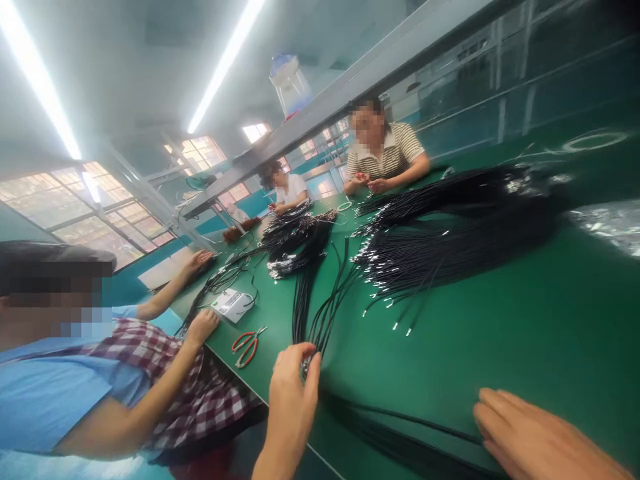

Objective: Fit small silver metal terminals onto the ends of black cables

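Note:
My left hand (294, 387) is closed at the near edge of the green table, its thumb and fingers pinched around the silvery ends of some thin black cables (327, 320). At lower right, my right hand (530, 427) is slightly blurred, its fingers close together. One or two black cables (420, 421) stretch from near my left hand to between the right thumb and fingers. Beneath them, a blurred bundle of black cables (400, 443) runs along the table. Part of my right hand's grip is hidden.
Large piles of black cables (450, 247) with shiny ends spread over the green table (480, 340). Red-handled pliers (247, 345) and a white box (233, 305) lie at left. A co-worker in a checked apron (165, 373) sits close by; two people (383, 157) work opposite. Clear plastic (613, 223) lies right.

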A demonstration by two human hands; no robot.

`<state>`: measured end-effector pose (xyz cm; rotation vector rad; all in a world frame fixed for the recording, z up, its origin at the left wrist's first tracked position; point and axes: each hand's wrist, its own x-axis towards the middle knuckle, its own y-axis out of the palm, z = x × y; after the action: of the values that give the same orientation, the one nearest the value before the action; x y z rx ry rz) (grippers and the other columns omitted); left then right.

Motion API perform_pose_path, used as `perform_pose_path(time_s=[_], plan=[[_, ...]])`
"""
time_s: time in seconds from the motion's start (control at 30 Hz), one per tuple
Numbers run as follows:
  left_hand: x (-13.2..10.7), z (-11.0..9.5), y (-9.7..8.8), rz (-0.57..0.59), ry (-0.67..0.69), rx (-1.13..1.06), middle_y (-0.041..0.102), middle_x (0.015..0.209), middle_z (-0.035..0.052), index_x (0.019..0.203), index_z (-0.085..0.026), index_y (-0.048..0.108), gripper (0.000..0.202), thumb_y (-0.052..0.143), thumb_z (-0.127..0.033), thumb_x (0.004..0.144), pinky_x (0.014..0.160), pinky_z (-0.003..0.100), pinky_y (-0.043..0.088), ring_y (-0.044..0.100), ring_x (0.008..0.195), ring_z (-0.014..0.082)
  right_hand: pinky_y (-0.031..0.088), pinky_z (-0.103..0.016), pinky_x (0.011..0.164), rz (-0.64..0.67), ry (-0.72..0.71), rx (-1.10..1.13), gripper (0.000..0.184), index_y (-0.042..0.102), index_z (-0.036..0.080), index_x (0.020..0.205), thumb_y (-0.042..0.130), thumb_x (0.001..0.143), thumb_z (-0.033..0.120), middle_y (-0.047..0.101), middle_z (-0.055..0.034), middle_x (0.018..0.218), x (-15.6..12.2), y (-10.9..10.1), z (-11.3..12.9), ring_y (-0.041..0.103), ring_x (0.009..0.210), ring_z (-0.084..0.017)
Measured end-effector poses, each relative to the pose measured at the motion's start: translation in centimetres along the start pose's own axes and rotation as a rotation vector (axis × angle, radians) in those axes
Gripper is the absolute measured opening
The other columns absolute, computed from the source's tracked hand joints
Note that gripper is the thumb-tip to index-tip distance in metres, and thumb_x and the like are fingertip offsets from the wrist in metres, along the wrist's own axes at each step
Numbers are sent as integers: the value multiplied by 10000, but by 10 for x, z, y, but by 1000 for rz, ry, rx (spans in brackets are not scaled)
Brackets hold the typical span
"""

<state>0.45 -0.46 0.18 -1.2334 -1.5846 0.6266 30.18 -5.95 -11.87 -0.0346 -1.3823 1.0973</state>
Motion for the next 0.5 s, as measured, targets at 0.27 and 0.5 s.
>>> perform_pose_path(time_s=[0.27, 0.5], plan=[[-11, -75, 48, 333, 315, -313, 700, 1092, 75, 1089, -277, 644, 304, 535, -414, 841, 885, 393, 512, 637, 1023, 282, 428, -316, 570, 198, -48, -327, 251, 484, 188, 823, 480, 644, 12, 545, -27, 736, 44, -42, 16, 533, 634, -200], [12, -215, 100, 558, 378, -550, 696, 1099, 84, 1096, -250, 671, 346, 528, -418, 830, 948, 433, 451, 611, 1055, 293, 533, -361, 655, 134, -26, -388, 182, 593, 128, 1013, 521, 875, 224, 632, -87, 886, 28, -26, -18, 596, 756, -211]])
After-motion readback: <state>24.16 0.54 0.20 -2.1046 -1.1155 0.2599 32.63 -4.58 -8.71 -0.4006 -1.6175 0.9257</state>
